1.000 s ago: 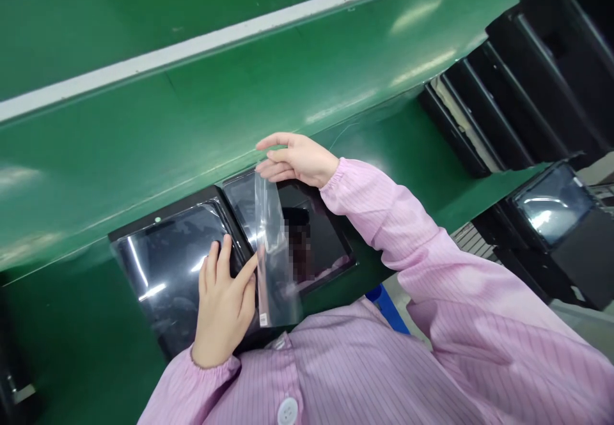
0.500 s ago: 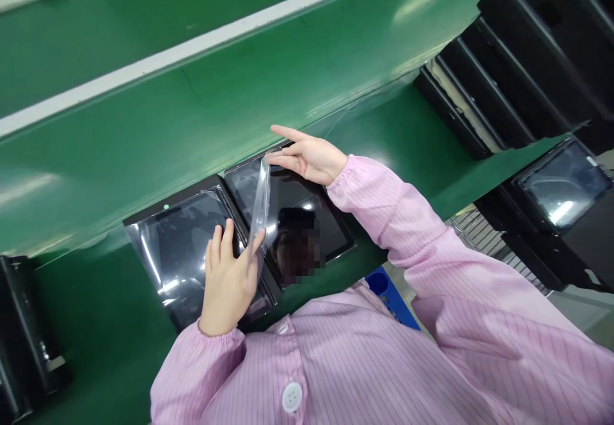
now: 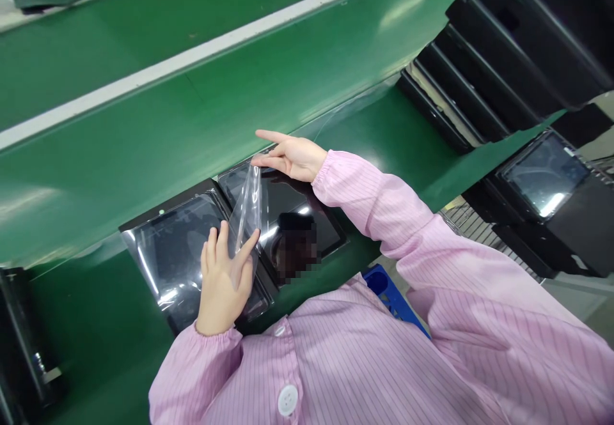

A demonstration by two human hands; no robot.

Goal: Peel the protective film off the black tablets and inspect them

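Note:
A clear plastic film stretches in a narrow, creased strip between my two hands. My right hand pinches its upper end, the index finger pointing out to the left. The film's lower part is gripped between thumb and index finger of my left hand, whose other fingers are spread. Under the film lies a glossy black screen panel, its right part bare and reflecting. Beside it on the left is a second panel with a shiny, wrinkled cover, partly hidden by my left hand.
Black panels lean in a row at the right back. Another screen rests on dark pieces at the right. Dark parts stand at the left edge. A blue holder is below the green bench. A white-edged ledge runs behind.
The film between my hands has spread wider and leans further left at its lower part. Both hands keep their grip, and the whole view has shifted slightly.

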